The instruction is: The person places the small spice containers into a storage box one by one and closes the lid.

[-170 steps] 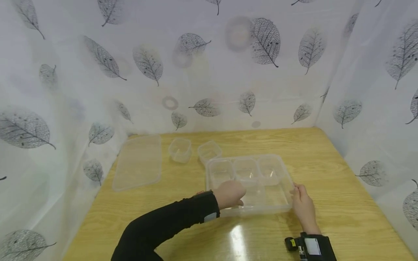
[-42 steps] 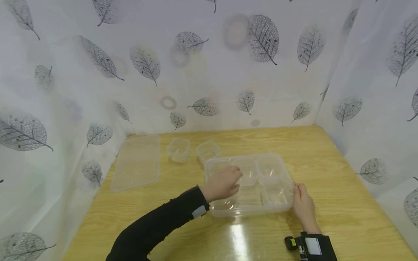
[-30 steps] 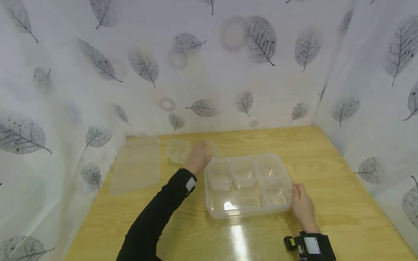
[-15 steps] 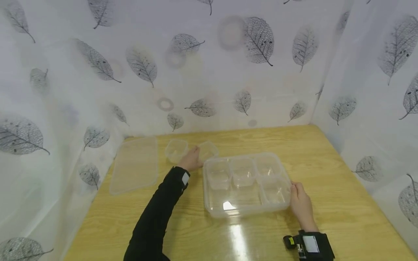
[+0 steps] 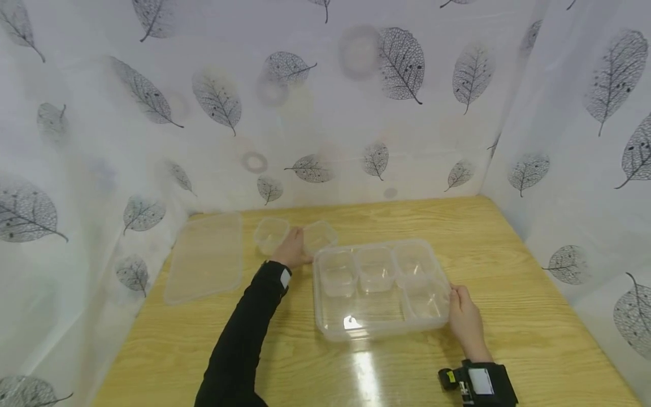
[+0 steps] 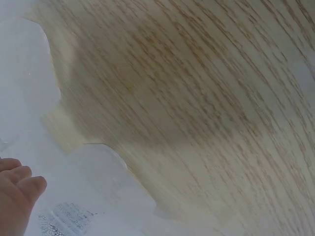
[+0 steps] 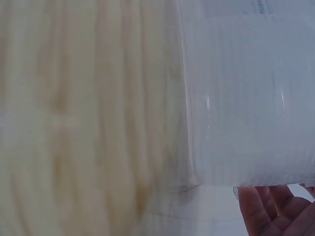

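A clear plastic storage box (image 5: 356, 333) lies in front of me, with several small clear containers (image 5: 376, 268) in its back row and front right corner. My right hand (image 5: 467, 325) grips the box's right edge; in the right wrist view its fingers (image 7: 268, 209) curl at the wall. Beyond the box my left hand (image 5: 292, 250) is between two small plastic tubs, a left one (image 5: 267, 229) and a right one (image 5: 320, 234). Its fingers bend beside the right tub. Whether they pinch its rim is unclear. The left wrist view shows bent fingers (image 6: 24, 184) against pale plastic.
A flat translucent lid (image 5: 205, 260) lies on the wooden table (image 5: 407, 373) at the left. Leaf-print curtains (image 5: 315, 102) enclose the table at the back and both sides.
A container has come to stand in the box's front right corner. My left hand has gone from inside the box to the tubs behind it, then slightly left. The right hand keeps its grip.
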The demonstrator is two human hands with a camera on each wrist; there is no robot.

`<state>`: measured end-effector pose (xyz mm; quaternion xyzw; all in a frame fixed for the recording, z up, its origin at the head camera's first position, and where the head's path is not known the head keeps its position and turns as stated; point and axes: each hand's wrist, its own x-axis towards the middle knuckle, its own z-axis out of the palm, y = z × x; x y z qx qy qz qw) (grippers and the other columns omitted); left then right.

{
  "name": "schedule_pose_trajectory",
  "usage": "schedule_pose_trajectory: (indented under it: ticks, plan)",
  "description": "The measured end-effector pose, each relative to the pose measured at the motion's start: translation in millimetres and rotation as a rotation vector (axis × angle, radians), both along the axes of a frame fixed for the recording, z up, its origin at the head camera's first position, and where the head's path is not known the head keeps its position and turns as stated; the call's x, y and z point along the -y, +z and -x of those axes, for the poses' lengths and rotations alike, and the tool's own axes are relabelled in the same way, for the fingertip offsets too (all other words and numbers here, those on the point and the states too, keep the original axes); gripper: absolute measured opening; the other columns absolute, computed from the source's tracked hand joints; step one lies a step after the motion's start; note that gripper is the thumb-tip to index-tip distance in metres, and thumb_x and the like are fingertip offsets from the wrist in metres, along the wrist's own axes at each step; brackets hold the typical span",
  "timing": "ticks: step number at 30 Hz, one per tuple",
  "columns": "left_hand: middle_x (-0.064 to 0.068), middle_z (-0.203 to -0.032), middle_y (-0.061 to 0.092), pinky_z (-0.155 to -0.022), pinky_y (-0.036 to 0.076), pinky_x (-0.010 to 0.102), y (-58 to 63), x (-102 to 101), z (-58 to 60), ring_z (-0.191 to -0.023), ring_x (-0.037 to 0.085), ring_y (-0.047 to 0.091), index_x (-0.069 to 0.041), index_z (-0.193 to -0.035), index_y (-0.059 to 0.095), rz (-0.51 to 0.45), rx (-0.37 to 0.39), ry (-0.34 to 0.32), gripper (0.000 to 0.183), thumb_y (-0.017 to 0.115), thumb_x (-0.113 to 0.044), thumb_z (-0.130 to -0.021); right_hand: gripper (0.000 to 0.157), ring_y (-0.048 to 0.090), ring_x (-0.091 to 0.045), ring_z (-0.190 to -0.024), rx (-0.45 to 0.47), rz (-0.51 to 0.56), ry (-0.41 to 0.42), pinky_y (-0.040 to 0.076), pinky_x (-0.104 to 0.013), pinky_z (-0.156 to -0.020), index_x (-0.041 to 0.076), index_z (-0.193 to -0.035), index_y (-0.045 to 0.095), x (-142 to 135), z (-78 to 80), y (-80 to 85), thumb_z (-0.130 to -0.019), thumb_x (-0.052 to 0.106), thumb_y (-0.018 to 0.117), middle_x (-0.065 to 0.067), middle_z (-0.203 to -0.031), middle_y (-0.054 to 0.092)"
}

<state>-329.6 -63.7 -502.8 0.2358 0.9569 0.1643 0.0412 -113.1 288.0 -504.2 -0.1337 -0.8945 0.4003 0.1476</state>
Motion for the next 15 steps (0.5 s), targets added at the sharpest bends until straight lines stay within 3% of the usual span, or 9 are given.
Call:
schedule_pose_trajectory:
  ticks: [9,15]
  plan:
    - [0.027,-0.140,0.017,-0.104,0.016,0.039,0.5,0.0,-3.4,-0.128,0.035,0.019,0.012,-0.136,0.014,-0.074,0.090,0.039,0.088,0.065,-0.028,-0.077,0.034,0.049,-0.033,-0.072,0.004,0.000,0.017,0.035,-0.031,-0.050,-0.007,-0.111,0.044,0.0,0.6,-0.5,-0.097,0.017,0.025,-0.035,-0.109,0.049]
    - [0.027,-0.136,0.027,-0.103,0.022,0.039,-4.6,0.6,-2.9,-0.125,0.034,0.027,0.011,-0.134,0.021,-0.112,0.034,0.063,0.085,0.065,-0.033,-0.077,0.033,0.049,-0.033,-0.072,0.004,-0.008,0.010,0.034,-0.031,-0.050,-0.007,-0.110,0.044,1.4,0.3,0.9,-0.097,0.016,0.025,-0.034,-0.111,0.048]
